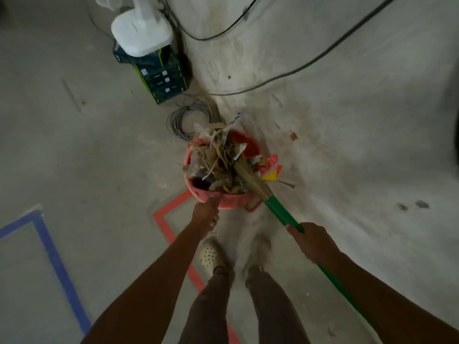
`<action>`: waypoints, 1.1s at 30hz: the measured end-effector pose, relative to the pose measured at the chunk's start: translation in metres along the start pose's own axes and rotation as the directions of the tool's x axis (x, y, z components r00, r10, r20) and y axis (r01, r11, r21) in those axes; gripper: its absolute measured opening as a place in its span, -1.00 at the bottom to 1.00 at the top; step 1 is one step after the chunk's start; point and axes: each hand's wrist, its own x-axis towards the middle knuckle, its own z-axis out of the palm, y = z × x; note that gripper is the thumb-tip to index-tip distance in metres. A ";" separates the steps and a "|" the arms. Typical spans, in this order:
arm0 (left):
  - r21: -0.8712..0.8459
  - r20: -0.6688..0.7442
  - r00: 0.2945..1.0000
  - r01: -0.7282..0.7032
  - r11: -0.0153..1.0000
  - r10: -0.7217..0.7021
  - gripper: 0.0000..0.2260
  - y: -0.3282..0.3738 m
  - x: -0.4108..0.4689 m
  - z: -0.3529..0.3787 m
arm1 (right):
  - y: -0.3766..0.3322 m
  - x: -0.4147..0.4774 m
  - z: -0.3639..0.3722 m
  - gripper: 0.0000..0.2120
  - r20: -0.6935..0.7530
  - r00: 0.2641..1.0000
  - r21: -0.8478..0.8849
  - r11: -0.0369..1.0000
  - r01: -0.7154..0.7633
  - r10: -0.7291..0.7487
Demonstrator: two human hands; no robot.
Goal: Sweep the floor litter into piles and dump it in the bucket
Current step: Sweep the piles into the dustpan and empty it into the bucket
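Dusty concrete floor (347, 145), indoors. Red bucket (231, 202) stands on it, heaped with litter (218, 160). Broom (280, 212): long axis diagonal, bristles pointing into the bucket, green handle running back on the bucket's near-right. Right grip (314, 244) clenched round the handle; left grip (206, 216) grasps the bucket's near rim. Coiled cable (185, 120) lies just beyond the bucket, crates (164, 80) farther beyond, and a red tape (164, 219) corner to its near-left.

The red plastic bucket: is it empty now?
No, the red plastic bucket is heaped with paper and cardboard litter, and the straw broom with green handle pokes into it.

red bucket (224, 202), green broom handle (282, 213), blue floor tape (51, 249)
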 end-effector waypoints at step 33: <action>0.007 0.178 0.947 0.271 0.963 -0.268 -0.40 0.138 -0.001 0.005 | -0.096 0.101 -0.063 -0.71 0.037 0.994 -0.276 0.957 -0.092 0.106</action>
